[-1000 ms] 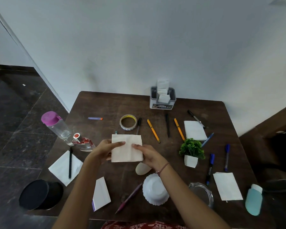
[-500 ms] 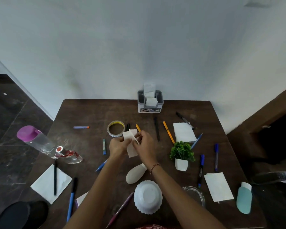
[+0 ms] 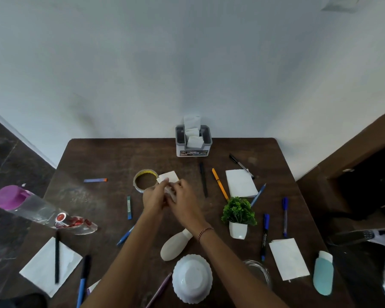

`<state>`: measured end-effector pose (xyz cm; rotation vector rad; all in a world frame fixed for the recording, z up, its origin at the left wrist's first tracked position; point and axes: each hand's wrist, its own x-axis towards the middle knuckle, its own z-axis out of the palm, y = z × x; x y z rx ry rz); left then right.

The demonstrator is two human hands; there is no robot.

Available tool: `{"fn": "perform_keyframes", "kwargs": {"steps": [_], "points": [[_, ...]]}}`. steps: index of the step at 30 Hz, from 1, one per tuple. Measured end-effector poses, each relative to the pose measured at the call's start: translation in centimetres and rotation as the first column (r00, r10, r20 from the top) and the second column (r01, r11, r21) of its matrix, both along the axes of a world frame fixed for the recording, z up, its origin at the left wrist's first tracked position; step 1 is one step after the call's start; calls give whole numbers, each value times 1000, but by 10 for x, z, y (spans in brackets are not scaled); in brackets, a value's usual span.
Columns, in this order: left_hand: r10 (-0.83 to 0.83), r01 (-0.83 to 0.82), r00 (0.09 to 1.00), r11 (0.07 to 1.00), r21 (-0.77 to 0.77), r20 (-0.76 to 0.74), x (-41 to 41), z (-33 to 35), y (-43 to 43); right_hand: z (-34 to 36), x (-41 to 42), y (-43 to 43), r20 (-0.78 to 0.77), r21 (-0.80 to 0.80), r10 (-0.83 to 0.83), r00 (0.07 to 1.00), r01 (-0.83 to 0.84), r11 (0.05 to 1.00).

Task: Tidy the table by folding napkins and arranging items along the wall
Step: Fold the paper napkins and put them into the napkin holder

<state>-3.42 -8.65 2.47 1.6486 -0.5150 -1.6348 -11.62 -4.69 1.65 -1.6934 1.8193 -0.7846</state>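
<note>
White paper makes up the small folded napkin you hold above the middle of the dark brown wooden worktop. Your left hand and right hand meet on it, and the fingers of both are pinched on its near edge while its far part sticks up beyond your knuckles. Just to the left of the napkin lies a roll of clear tape with a yellow core, partly hidden by your left hand. Straight ahead, against the pale wall, stands a grey and white napkin holder with folded white papers upright in it. To the right of your hands lie a black pen and an orange pen, then a flat white napkin. A small green plant in a white pot stands near your right wrist. Close to you sit an upturned white scalloped bowl and a cream bottle on its side. At the left edge a clear bottle with a purple cap leans.
</note>
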Motion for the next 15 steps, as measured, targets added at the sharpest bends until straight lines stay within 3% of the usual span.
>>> {"fn": "perform_keyframes", "kwargs": {"steps": [3, 6, 8, 10, 11, 15], "points": [[24, -24, 1000, 1000, -11, -7, 0, -2, -11, 0, -7, -6, 141, -22, -48, 989, 52, 998], [59, -56, 992, 998, 26, -111, -4, 0, -23, -3, -20, -13, 228, -37, -333, 915, 350, 936], [96, -87, 983, 994, 61, -159, -9, 3, -30, -2, -27, -21, 409, 210, -470, 783, 420, 883], [115, -102, 975, 992, 80, -188, -14, 3, -36, -1, -30, -31, 558, 494, -569, 604, 309, 812], [116, -100, 972, 991, 87, -205, -16, 4, -38, -3, -30, -36, 592, 560, -593, 546, 250, 790], [119, -102, 966, 991, 81, -228, -23, -6, -53, -8, -31, -58, 696, 541, -605, 386, 272, 796]]}}
